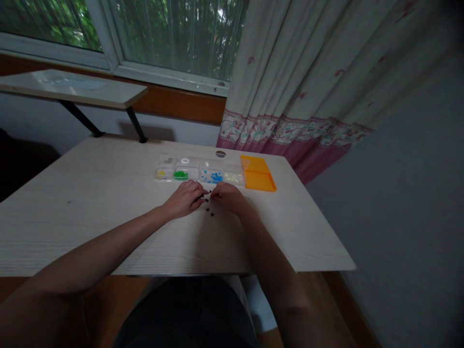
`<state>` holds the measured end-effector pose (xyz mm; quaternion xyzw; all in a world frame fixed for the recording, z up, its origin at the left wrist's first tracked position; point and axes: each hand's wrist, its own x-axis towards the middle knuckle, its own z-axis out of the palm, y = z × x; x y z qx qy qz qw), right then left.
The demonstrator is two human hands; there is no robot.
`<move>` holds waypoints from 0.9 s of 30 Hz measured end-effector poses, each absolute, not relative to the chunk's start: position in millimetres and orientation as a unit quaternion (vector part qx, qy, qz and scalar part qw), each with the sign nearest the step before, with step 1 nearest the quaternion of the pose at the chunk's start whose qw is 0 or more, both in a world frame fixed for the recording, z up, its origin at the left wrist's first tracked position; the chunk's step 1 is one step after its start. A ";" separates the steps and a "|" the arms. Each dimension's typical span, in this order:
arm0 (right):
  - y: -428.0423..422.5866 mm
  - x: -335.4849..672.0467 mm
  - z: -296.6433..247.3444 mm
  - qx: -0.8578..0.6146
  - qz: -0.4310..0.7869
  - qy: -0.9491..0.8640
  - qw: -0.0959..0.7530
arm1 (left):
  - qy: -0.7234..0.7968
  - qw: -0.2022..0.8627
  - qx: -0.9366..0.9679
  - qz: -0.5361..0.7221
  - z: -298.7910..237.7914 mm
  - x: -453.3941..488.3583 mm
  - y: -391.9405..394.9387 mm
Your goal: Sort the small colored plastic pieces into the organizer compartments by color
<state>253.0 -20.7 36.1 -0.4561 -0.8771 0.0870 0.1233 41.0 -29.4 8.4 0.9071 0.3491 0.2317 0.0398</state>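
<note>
My left hand (185,198) and my right hand (229,197) rest close together on the pale wooden table (90,208), fingertips nearly meeting. Both have their fingers curled in a pinch over several tiny dark beads (209,210) scattered on the table between them. What each pinch holds is too small to make out. Just beyond the hands lies a clear compartment box (197,170) holding yellow beads (161,173), green beads (180,175), blue beads (212,177) and pale beads (234,178).
An orange tray (258,174) lies right of the clear box. A round cable hole (220,154) sits at the table's far edge. A second table (72,89) stands by the window at the back left. A flowered curtain (308,87) hangs at the right.
</note>
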 end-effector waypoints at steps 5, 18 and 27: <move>-13.0 257.4 33.1 -0.441 0.117 -0.879 0.137 | 0.348 0.052 0.904 0.241 10.9 40.9 -30.4; 25.4 300.0 10.9 -0.610 0.091 -0.698 0.362 | 0.296 0.070 0.918 0.254 9.6 39.7 -28.8; 32.4 309.8 -2.7 -0.666 -0.040 -0.661 0.343 | 0.177 0.091 0.959 0.202 18.3 41.2 -37.5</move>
